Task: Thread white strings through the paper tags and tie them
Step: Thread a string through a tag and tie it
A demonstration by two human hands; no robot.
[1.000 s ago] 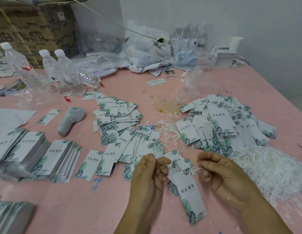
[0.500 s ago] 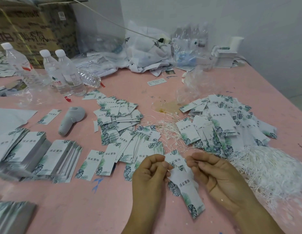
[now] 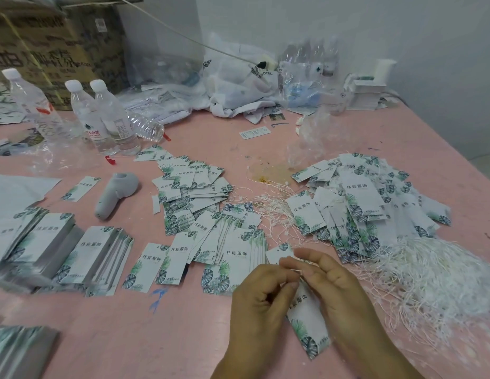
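Near the front edge of the pink surface [image 3: 183, 337], both hands meet over one paper tag [image 3: 306, 321]. Left hand [image 3: 259, 294] has its fingers curled and its thumb and forefinger pinched at the tag's top, where a short bit of white string [image 3: 295, 271] shows. Right hand [image 3: 337, 285] pinches that string just beside it. Below them the tag hangs tilted. Loose white strings [image 3: 441, 277] lie heaped to the right, and threaded tags [image 3: 369, 203] are piled behind.

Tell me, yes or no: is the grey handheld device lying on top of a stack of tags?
No, the grey handheld device lies on the bare pink table, apart from the stacks of tags in front of it.
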